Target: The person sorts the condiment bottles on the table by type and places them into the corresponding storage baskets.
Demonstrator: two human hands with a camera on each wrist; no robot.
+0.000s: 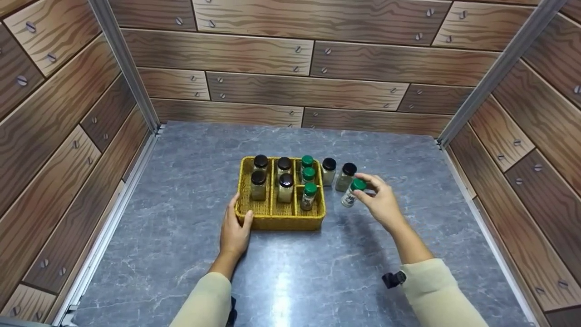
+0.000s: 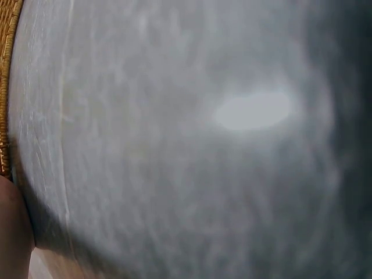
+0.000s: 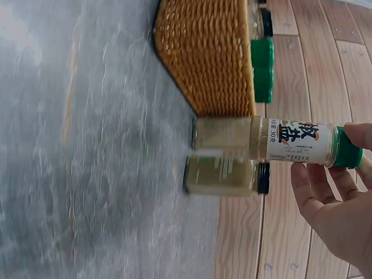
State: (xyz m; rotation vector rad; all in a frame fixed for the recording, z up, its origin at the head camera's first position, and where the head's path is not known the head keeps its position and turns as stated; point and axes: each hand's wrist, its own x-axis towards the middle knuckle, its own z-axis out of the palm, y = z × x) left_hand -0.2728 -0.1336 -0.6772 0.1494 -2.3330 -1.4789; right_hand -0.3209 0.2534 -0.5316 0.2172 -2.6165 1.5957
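My right hand (image 1: 382, 202) pinches a spice jar (image 3: 299, 139) by its green cap. White-labelled and slightly tilted, the jar is held above the table, right of the wicker basket (image 1: 286, 223). My left hand (image 1: 235, 234) grips the basket's front left corner, thumb at the front and fingers at the left side. In the left wrist view only part of that hand and the basket's edge show. Black-capped jars stand in the basket's left and middle compartments. Green-capped jars (image 1: 308, 196) stand in its divided right side, two behind and one in front.
Two black-capped jars, one nearer the basket (image 1: 328, 171) and one farther right (image 1: 347, 176), stand on the grey marbled table (image 1: 181, 181). Wood-patterned walls (image 1: 254, 54) with metal corner posts (image 1: 125, 63) enclose the table at the back and both sides.
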